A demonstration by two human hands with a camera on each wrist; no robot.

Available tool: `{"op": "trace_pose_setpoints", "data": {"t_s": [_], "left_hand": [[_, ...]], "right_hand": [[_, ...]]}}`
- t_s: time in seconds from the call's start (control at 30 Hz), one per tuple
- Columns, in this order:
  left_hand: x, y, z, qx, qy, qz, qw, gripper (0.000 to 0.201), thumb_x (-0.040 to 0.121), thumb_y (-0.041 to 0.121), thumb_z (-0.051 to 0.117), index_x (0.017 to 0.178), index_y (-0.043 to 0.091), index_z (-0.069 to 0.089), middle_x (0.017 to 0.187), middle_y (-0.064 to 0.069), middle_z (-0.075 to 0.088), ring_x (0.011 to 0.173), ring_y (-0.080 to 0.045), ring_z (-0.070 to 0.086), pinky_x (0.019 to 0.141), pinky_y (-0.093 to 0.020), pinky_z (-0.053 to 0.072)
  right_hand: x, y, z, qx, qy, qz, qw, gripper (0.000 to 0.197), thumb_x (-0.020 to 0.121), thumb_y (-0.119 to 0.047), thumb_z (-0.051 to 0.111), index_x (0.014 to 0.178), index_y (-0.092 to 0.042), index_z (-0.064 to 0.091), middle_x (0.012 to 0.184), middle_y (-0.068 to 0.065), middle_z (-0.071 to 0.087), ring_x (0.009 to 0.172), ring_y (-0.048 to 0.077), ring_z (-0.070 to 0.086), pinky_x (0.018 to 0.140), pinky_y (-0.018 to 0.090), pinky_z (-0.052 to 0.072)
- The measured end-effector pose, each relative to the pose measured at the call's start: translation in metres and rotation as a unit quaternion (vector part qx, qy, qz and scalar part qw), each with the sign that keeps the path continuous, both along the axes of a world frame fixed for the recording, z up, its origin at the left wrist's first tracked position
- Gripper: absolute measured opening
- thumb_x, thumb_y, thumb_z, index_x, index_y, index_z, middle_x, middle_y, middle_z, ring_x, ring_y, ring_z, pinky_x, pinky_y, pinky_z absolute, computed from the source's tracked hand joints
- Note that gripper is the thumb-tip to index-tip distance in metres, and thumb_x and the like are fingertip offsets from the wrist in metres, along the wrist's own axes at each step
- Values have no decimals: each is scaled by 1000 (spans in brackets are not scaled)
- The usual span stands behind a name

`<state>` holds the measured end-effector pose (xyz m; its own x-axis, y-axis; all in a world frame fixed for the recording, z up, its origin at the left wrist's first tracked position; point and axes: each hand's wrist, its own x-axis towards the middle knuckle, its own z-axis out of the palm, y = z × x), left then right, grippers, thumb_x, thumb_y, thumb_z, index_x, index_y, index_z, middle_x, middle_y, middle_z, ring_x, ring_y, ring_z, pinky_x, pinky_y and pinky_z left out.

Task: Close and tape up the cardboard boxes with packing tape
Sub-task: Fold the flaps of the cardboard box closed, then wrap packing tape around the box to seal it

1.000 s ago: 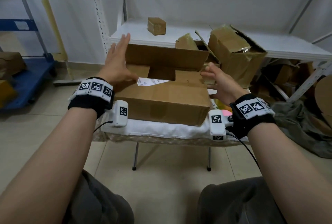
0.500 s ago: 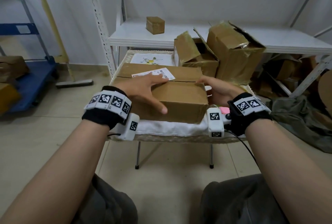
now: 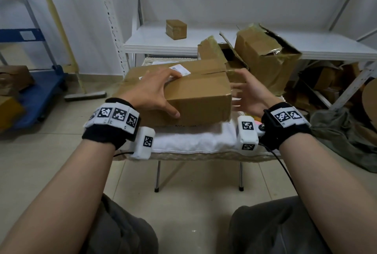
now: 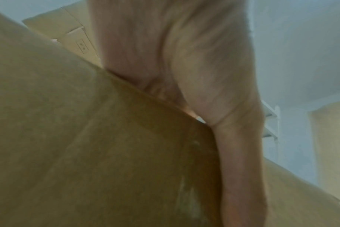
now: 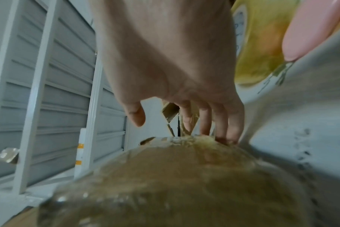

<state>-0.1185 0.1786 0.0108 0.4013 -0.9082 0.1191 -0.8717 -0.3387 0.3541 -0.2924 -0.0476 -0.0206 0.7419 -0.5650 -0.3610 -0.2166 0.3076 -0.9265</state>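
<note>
Item: cardboard box (image 3: 195, 92), on the white-padded folding table (image 3: 191, 141), flaps folded down, centre seam untaped.
Step in hand, by judgement: closing; taping not begun.
Left hand (image 3: 151, 90): palm flat on the top near the shipping label (image 3: 180, 69), fingers straight and spread, thumb down the front face, gripping nothing.
Right hand (image 3: 247, 92): beside the box's right end, fingers loosely extended, fingertips (image 5: 226, 138) touching cardboard, holding nothing.
Next requirement: fetch the tape roll (image 5: 260, 43) lying just beside; keep flaps pinned.

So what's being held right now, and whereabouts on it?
The left hand presses flat on the cardboard box top, near front edge. The right hand holds nothing.
</note>
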Motion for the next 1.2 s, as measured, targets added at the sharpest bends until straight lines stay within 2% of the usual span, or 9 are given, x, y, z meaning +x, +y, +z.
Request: {"op": "trace_pose_setpoints", "data": {"t_s": [0.17,0.33,0.5,0.6,0.73,0.83,0.97,1.07,1.2], "left_hand": [[10,14,12,-35,108,40,993,111,36,67,86,134,41,41,134,8,46,118,-15,49,99,-38,42],[10,24,25,-165,282,32,945,93,43,56,89,126,42,49,131,13,54,114,-10,58,92,-39,51],[-6,25,26,-334,488,-26,806,71,57,32,86,120,11,63,107,-1,74,98,-17,71,81,-30,57],[-12,17,17,-377,631,-51,676,51,69,39,81,111,11,74,113,-10,72,108,-27,67,96,-44,52],[-3,7,-5,-389,690,11,610,61,94,54,53,136,9,57,142,-17,54,127,-34,55,104,-53,46],[4,0,-21,-340,708,68,615,62,97,58,45,135,11,58,131,-14,63,117,-30,64,99,-46,52],[14,-4,-45,-298,634,190,688,40,104,45,38,113,13,61,72,-4,68,47,-9,62,45,-20,50],[27,-5,-59,-273,602,201,723,52,97,63,38,104,27,74,98,-10,60,71,-17,58,67,-33,43],[36,-3,-44,-178,588,204,762,66,76,75,60,111,20,64,110,-10,65,96,-27,60,81,-39,46]], "right_hand": [[5,-1,4,90,-112,-31,989,54,99,-44,54,131,-1,55,111,12,59,88,23,64,71,31,60],[12,12,9,137,-232,6,963,35,107,-21,40,94,-8,70,99,13,74,104,29,67,91,37,58],[23,23,7,-79,-169,41,982,43,100,-6,57,142,-12,53,107,3,69,89,15,67,90,38,56],[22,27,5,-102,-120,55,986,50,97,-35,66,144,-22,52,111,-1,70,84,10,70,74,33,57],[13,28,8,-47,-71,140,986,58,89,-61,60,137,-29,59,126,-3,72,112,17,71,85,36,60],[11,25,3,-29,-33,131,990,39,97,-50,55,124,-23,65,113,0,73,105,20,69,92,38,55],[13,25,2,-65,42,117,990,32,93,-38,50,119,-21,60,110,6,64,98,23,59,85,42,50],[17,27,2,-89,106,139,981,33,94,-40,54,122,-21,56,117,10,59,102,28,58,82,44,55],[15,28,3,-73,141,183,970,40,95,-41,54,128,-20,49,115,17,55,101,33,56,77,40,57]]}}
